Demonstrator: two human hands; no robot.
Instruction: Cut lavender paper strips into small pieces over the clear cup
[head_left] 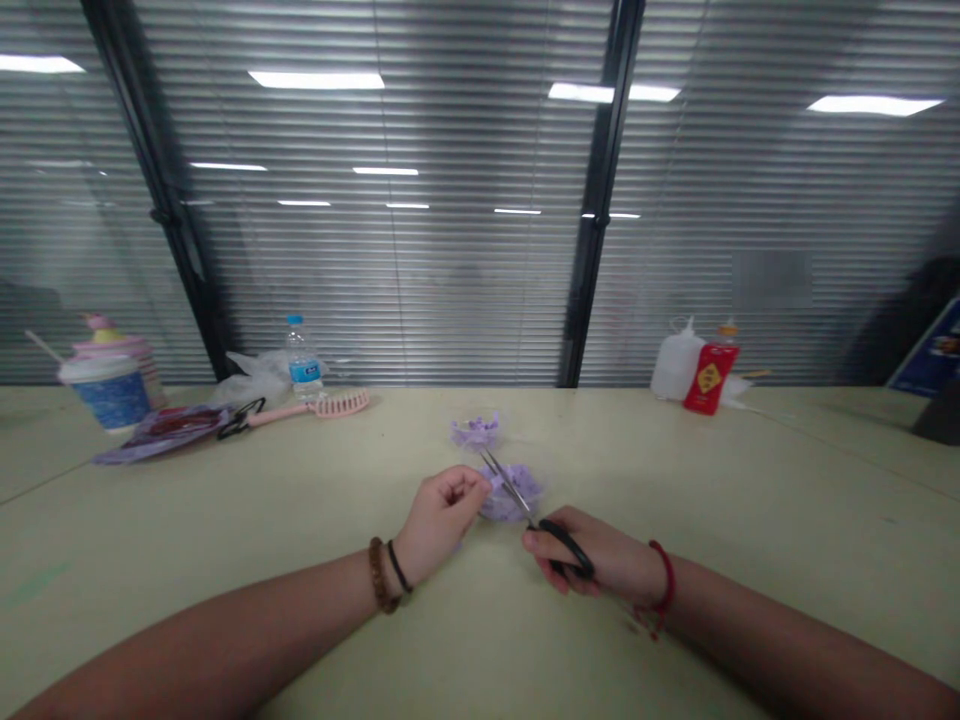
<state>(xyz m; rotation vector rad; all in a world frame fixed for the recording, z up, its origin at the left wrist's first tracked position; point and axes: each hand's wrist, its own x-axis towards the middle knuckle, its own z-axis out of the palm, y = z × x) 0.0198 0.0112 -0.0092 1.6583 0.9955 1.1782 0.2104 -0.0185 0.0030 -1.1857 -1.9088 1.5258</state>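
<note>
My right hand (574, 550) grips the black handles of a pair of scissors (514, 488), whose slightly parted metal blades point up and left. Under the blades lies a bunch of light purple material (521, 490) on the table. My left hand (442, 515) is closed in a pinch at the left side of this bunch, close to the blades; what its fingertips hold is too small to make out. Just behind sits a small clear container (475, 432) with purple pieces in it.
On the pale table (300, 640), a blue cup (112, 392), purple package (169, 430), pink hairbrush (341, 404) and water bottle (304, 362) stand or lie back left. A white squeeze bottle (675, 365) and red bottle (710, 375) are back right, before a blinded window.
</note>
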